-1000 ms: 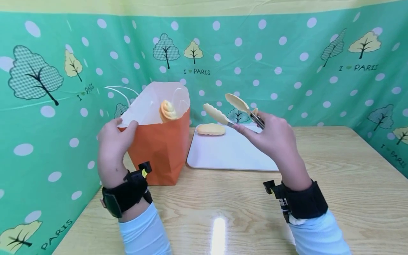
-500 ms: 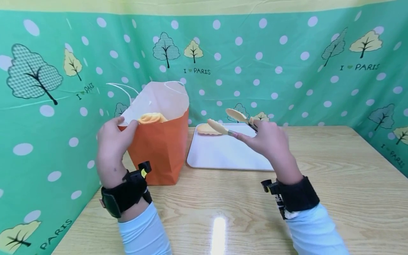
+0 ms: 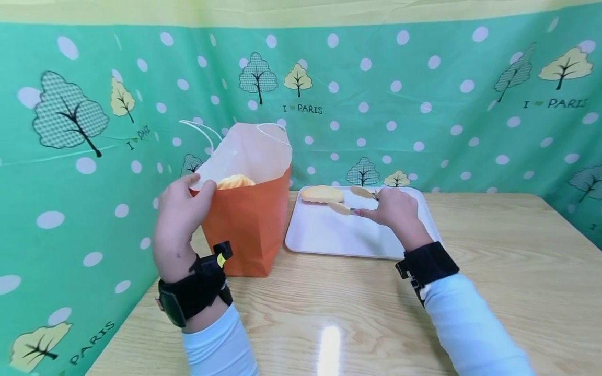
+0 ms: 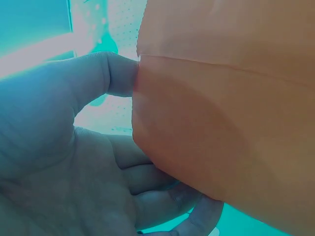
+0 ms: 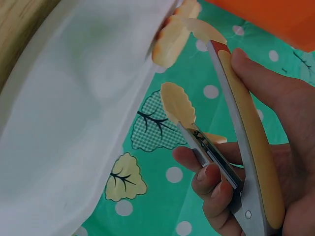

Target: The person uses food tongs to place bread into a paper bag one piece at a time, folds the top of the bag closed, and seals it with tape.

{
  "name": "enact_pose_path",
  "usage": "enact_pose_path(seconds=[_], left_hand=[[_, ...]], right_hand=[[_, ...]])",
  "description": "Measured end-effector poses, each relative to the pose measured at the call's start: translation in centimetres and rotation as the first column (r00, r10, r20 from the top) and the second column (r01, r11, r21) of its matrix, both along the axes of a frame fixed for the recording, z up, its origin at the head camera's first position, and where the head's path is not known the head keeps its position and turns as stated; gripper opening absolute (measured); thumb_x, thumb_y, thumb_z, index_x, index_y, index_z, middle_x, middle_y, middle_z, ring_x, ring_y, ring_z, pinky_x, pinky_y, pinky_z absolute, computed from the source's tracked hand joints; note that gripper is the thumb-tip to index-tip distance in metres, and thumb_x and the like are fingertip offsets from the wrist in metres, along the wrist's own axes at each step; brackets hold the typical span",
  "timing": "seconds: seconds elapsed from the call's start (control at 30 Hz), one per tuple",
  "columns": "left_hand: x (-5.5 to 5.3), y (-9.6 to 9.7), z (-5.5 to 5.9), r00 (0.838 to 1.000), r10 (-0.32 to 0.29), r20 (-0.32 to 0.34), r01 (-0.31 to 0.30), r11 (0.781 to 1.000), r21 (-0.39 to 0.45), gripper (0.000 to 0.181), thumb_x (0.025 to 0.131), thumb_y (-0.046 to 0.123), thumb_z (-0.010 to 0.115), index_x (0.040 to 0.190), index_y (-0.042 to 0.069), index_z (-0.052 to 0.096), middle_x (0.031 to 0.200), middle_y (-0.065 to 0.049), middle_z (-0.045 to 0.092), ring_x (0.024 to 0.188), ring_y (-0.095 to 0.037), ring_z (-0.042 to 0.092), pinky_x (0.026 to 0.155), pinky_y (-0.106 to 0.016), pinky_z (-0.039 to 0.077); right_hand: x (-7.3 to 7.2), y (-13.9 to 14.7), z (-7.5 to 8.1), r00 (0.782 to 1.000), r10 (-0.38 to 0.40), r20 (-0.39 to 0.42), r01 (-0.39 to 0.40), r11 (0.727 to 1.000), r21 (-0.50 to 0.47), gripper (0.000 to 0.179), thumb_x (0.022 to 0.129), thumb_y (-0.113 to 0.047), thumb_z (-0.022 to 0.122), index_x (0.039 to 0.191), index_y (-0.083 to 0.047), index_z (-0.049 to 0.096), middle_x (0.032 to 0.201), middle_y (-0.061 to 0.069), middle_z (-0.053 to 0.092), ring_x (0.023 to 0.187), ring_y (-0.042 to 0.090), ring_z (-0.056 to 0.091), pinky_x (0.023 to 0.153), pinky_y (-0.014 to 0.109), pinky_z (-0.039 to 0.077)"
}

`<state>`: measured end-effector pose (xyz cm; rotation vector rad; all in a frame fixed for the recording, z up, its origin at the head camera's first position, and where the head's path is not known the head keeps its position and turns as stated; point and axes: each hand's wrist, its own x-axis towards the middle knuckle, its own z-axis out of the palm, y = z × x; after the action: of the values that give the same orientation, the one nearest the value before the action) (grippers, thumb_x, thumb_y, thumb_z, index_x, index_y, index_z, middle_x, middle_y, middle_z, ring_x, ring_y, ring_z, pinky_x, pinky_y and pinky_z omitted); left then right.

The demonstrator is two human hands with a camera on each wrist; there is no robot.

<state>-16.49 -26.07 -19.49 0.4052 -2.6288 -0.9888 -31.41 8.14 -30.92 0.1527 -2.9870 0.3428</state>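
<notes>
An orange paper bag (image 3: 246,230) with a white inside stands upright at the left of the table. My left hand (image 3: 183,224) pinches its near-left top edge between thumb and fingers, as the left wrist view also shows. A swirled piece of bread (image 3: 236,181) peeks over the bag's front rim. Over the white tray (image 3: 324,235), my right hand (image 3: 397,211) grips a pair of tongs (image 5: 253,137) with spread, cream-coloured tips. An oblong bread roll (image 3: 322,194) lies at the tray's back left corner, close to the tong tips; whether they touch it I cannot tell.
Two thin white handles (image 3: 199,130) rise from the bag's top. A green dotted curtain (image 3: 409,115) with printed trees hangs behind and to the left. The wooden table (image 3: 494,292) extends to the front and right.
My right hand has lowered the tongs toward the tray and the roll. The swirled bread has dropped lower and left in the bag. My left hand keeps its grip on the bag.
</notes>
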Motion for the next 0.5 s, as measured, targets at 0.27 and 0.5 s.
enact_pose_path(seconds=[0.27, 0.5], left_hand=[[0.1, 0.0, 0.0, 0.999, -0.048, -0.010, 0.048, 0.998, 0.029, 0.065, 0.095, 0.043, 0.029, 0.146, 0.003, 0.027, 0.080, -0.013, 0.041, 0.061, -0.027, 0.041, 0.058, -0.037, 0.037], [0.0, -0.1, -0.1, 0.998, -0.054, -0.020, 0.055, 0.998, 0.031, 0.075, 0.092, 0.052, 0.039, 0.147, 0.003, 0.024, 0.116, -0.025, 0.050, 0.094, -0.034, 0.046, 0.074, -0.041, 0.043]], right_hand=[[-2.2, -0.6, -1.1, 0.998, 0.008, 0.057, -0.008, 1.000, -0.010, 0.061, 0.065, -0.070, 0.064, 0.065, -0.010, 0.052, 0.060, 0.003, 0.037, 0.055, 0.021, 0.044, 0.047, 0.031, 0.029], [-2.6, -0.8, -1.8, 0.998, -0.013, 0.066, 0.015, 1.000, -0.021, 0.058, 0.067, -0.068, 0.064, 0.063, -0.011, 0.053, 0.057, 0.002, 0.038, 0.053, 0.020, 0.045, 0.046, 0.031, 0.030]])
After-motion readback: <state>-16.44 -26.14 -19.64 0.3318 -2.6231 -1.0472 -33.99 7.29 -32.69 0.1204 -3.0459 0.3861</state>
